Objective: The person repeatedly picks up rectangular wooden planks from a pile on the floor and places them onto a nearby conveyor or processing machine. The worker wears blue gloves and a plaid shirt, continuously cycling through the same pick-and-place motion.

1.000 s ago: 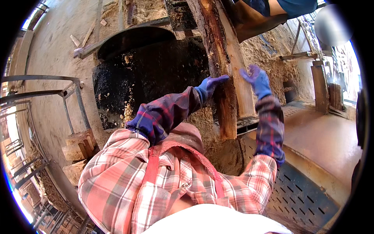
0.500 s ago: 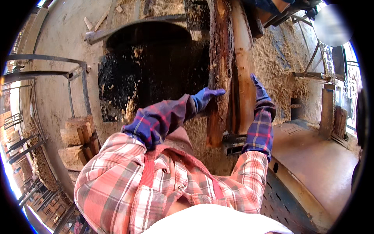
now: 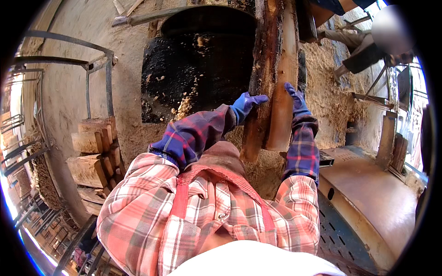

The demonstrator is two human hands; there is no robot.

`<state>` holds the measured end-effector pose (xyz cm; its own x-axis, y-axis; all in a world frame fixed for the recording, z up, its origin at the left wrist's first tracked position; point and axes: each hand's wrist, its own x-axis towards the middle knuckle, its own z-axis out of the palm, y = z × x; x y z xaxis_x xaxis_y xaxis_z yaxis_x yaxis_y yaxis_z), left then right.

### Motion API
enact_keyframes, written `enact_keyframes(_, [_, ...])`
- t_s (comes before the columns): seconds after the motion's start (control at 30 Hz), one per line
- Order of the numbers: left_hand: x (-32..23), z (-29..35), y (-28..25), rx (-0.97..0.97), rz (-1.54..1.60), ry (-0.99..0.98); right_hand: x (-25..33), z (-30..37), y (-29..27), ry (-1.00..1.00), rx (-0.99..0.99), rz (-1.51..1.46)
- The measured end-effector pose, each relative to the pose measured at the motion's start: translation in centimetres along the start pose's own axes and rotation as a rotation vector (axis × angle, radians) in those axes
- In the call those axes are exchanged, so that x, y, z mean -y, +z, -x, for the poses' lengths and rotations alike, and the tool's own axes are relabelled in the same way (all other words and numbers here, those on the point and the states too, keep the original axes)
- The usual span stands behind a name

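Observation:
Two long wooden boards lie side by side in front of me, running away to the top of the view. The left one is a dark bark-edged slab [image 3: 265, 60]; the right one is a paler, smooth-faced board [image 3: 285, 103]. My left hand [image 3: 246, 106], in a blue glove, grips the slab's left edge near its close end, thumb on top and fingers partly hidden. My gloved right hand [image 3: 297, 99] holds the pale board's right edge, its thumb over the top face and its other fingers mostly out of sight. Plaid sleeve covers [image 3: 195, 133] reach to both wrists.
A black pit-like area [image 3: 202, 69] strewn with wood chips lies left of the boards. Stacked wood blocks [image 3: 92, 156] stand beside a metal frame [image 3: 110, 83] at left. A metal table [image 3: 368, 184] is at right. Another person's arm [image 3: 363, 57] shows upper right.
The gap between the two boards has narrowed. My right hand has closed onto the pale board's edge, thumb on top. Another person's arm has appeared at the upper right, and the view has shifted.

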<state>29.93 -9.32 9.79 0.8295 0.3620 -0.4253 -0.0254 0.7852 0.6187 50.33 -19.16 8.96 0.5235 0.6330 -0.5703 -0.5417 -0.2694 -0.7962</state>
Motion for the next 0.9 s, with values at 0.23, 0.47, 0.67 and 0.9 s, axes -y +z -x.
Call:
enact_keyframes(0.23, [-1.5,-1.0,1.6,-0.029,-0.117,-0.061,0.5,-2.4,-3.3,-0.151,0.051,0.183])
enact_keyframes(0.47, [-4.3,10.0,-7.2,-0.301,-0.067,0.198,0.2,-1.9,1.7,-0.228,0.123,0.067])
enact_keyframes(0.67, [-27.0,10.6,-18.4,-0.191,-0.371,0.515,-4.2,-1.9,6.7,-0.32,0.15,-0.152])
enact_keyframes(0.9, [-9.6,7.5,-12.9,-0.218,-1.381,0.095,-5.6,0.1,14.4,-0.192,0.169,-0.266])
